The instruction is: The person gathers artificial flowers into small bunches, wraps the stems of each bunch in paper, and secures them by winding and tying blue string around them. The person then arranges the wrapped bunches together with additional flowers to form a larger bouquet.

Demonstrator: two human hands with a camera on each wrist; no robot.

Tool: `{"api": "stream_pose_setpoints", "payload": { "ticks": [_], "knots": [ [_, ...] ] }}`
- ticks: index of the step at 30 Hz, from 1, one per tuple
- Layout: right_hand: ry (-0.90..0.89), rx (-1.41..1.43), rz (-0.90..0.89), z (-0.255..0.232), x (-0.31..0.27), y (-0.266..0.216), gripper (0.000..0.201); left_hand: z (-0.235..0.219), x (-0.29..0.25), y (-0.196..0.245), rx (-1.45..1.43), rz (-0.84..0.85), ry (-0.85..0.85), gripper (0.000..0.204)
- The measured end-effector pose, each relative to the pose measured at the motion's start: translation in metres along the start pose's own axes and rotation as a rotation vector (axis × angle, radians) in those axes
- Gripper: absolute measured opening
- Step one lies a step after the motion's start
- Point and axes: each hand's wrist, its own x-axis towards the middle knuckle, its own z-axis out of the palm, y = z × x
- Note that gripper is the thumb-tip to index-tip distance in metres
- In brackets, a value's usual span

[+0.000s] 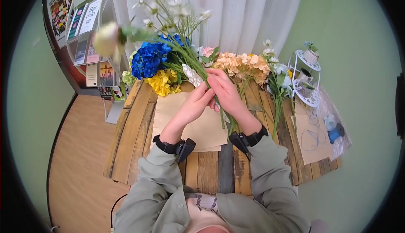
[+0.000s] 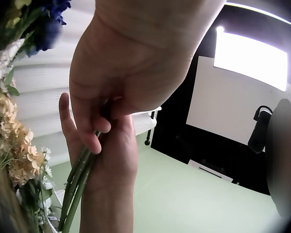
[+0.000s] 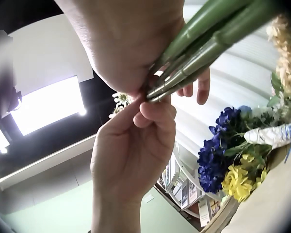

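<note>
Both hands come together round a bunch of long green flower stems (image 1: 195, 64) above the table. My left hand (image 1: 195, 105) grips the stems from the left, its fingertips curled against them in the left wrist view. The right hand (image 1: 225, 91) holds them from the other side, its palm partly hidden behind the stems in the right wrist view. White daisy-like flowers (image 1: 177, 9) and a blurred white rose (image 1: 107, 39) spread from the bunch toward the upper left. The cut stem ends (image 2: 70, 208) stick out below the hands.
Brown wrapping paper (image 1: 190, 125) lies on the wooden table (image 1: 204, 169). Behind it are blue hydrangeas (image 1: 149, 60), yellow flowers (image 1: 162, 83) and peach flowers (image 1: 242, 64). To the right are a white stand (image 1: 306, 93) and a blue ribbon spool (image 1: 336, 132). A magazine rack (image 1: 88, 43) stands left.
</note>
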Motion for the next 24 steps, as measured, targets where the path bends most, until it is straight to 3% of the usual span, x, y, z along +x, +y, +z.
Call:
{"api": "stream_pose_setpoints", "payload": {
  "ticks": [1, 3, 4, 7, 9, 11, 12, 13, 15, 16, 19, 20, 22, 24],
  "knots": [
    [0.003, -0.004, 0.015, -0.001, 0.001, -0.007, 0.039, 0.001, -0.001, 0.001, -0.011, -0.012, -0.004, 0.019],
    [-0.125, 0.378, 0.511, -0.003, 0.003, -0.032, 0.044, -0.001, -0.002, 0.001, 0.059, -0.019, -0.031, 0.018],
    [-0.053, 0.387, 0.411, 0.005, 0.004, -0.032, 0.047, -0.002, -0.002, 0.001, 0.089, 0.007, -0.025, 0.017],
    [-0.086, 0.361, 0.451, 0.006, 0.001, -0.034, 0.050, -0.001, -0.002, 0.005, 0.104, -0.001, 0.001, 0.017],
    [-0.174, 0.359, 0.509, -0.007, -0.003, -0.024, 0.053, -0.010, 0.001, -0.002, 0.092, -0.016, 0.032, 0.017],
    [-0.393, 0.513, 0.401, -0.012, -0.008, -0.007, 0.057, -0.020, 0.001, 0.004, 0.103, 0.044, 0.143, 0.017],
    [-0.356, 0.392, 0.553, -0.018, -0.022, -0.016, 0.057, -0.025, -0.002, 0.009, 0.115, 0.041, 0.181, 0.018],
    [-0.366, 0.393, 0.554, -0.021, -0.035, -0.018, 0.057, -0.028, -0.002, 0.011, 0.115, 0.042, 0.191, 0.018],
    [-0.415, -0.019, 0.366, -0.022, -0.054, -0.019, 0.061, -0.034, -0.002, 0.012, 0.063, 0.104, 0.253, 0.016],
    [-0.311, -0.200, 0.048, -0.013, -0.059, -0.015, 0.058, -0.030, -0.004, 0.016, 0.041, 0.101, 0.277, 0.016],
    [-0.374, -0.419, 0.126, -0.017, -0.065, -0.008, 0.053, -0.024, -0.003, 0.014, 0.002, 0.099, 0.226, 0.018],
    [-0.376, -0.413, 0.112, -0.017, -0.064, -0.011, 0.053, -0.022, -0.003, 0.015, 0.089, 0.025, 0.216, 0.019],
    [-0.384, -0.371, 0.314, -0.015, -0.060, -0.020, 0.046, -0.015, -0.004, 0.014, 0.102, 0.012, 0.153, 0.021],
    [-0.303, -0.225, 0.292, -0.010, -0.058, -0.018, 0.039, -0.008, -0.004, 0.008, 0.107, -0.006, 0.092, 0.023]
  ]
}}
